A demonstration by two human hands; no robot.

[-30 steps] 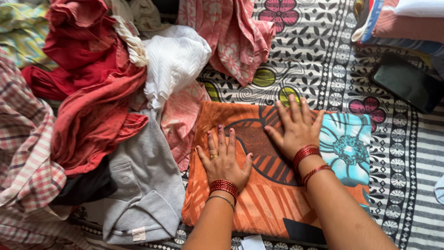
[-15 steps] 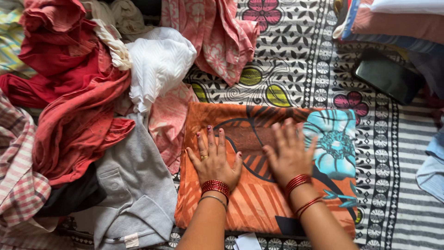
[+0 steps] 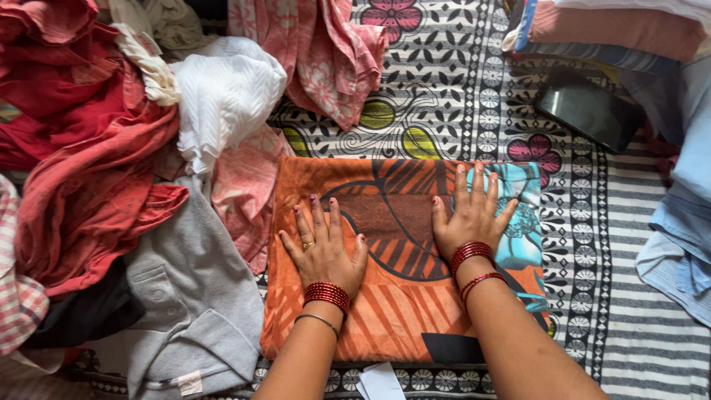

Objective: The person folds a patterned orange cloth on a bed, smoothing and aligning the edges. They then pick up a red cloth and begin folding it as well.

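The left hand (image 3: 324,248) lay flat, palm down and fingers spread, on the lower left part of a folded orange cloth (image 3: 370,311) printed with dark stripes and a turquoise flower. The right hand (image 3: 468,217) lay just as flat and open to its right, fingertips reaching toward the flower; neither hand gripped anything. Red bangles ringed both wrists.

The folded orange cloth sat in the lower middle of the frame on a bed covered by a black-and-white patterned sheet (image 3: 629,244), its edges roughly squared. To press such a fold well, the palms would best bear down evenly and sweep outward from the middle toward the edges, so that trapped creases run out rather than bunch under the fingers. The corner near the flower looked slightly ruffled and probably called for the firmest stroke. Keeping one hand planted while the other slides should keep the layers from shifting.

Just left of the cloth lay a grey collared shirt (image 3: 196,304), with a heap of red garments (image 3: 89,170) and a white ribbed garment (image 3: 226,92) in the upper left. A pink flowered cloth (image 3: 326,52) lay at top centre, a dark phone (image 3: 589,110) at upper right, and pale blue fabric (image 3: 685,222) along the right edge.
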